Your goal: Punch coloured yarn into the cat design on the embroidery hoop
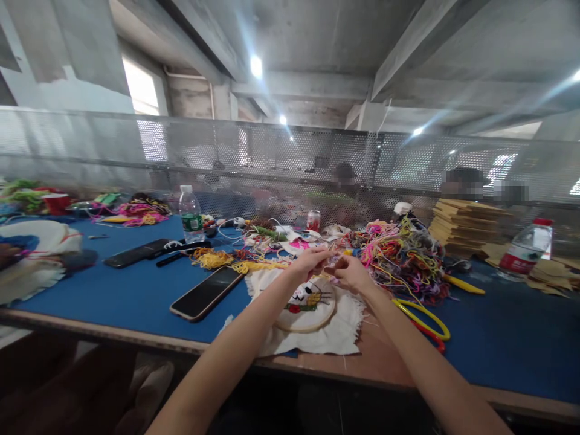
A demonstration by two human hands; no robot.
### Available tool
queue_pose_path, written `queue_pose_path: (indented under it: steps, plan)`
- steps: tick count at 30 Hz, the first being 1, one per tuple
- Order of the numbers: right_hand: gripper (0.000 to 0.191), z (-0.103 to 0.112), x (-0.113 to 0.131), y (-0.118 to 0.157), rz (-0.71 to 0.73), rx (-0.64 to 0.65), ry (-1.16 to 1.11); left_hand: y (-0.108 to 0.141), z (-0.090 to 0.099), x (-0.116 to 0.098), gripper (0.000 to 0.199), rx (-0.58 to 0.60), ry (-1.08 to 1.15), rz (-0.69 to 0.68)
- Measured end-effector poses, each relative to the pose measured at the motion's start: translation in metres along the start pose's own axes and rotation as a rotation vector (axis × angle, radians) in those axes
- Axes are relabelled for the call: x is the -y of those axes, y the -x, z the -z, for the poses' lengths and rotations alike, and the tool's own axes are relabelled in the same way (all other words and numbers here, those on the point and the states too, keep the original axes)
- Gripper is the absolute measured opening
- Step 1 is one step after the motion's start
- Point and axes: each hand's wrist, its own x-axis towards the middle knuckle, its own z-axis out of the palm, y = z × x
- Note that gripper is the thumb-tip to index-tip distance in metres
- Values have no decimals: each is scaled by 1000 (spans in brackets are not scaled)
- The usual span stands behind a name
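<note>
White cloth [348, 329] with frayed edges lies on the near edge of the bench [521, 338], directly before the person, stretched in a round, pale wooden-looking hoop [301, 330]. Its stitching [312, 298] shows a white patch with black marks, a yellow-brown area, dark lines spreading to the right and a red shape with green beside it. The left hand [317, 260] and right hand [350, 273] meet above the hoop's far side, fingers bent and drawn close together; whether they pinch a thread or anything else is too small and blurred to tell. The left forearm crosses the cloth and hides the hoop's left part, while the hands cover its far rim. Just right, a tangled heap of multicoloured yarn [399, 260] crowds the work, with a yellow ring [423, 320] near the right forearm. To the left rest 2 phones, a nearer phone [208, 295] and a farther black phone [136, 254], plus a green-labelled bottle [190, 214]. Beyond stands a red can [313, 221]; farther right are stacked brown envelopes [466, 226] and a tilted red-labelled bottle [523, 251]. Perforated metal panels [272, 151] close off the back.
</note>
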Motion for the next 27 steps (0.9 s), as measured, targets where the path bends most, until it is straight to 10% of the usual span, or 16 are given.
queue_pose_path:
  steps: [7, 18, 27]
  plan:
    - [31, -5, -13, -2, -9, -18, 2, -6, 12, -3, 36, -14, 124, -13]
    - [43, -18, 10, 19, -114, 463, -403, -12, 15, -4, 16, 133, 557, -81]
    - [27, -25, -6, 12, -124, 371, -344, -20, 18, 5, 26, -80, 461, -284]
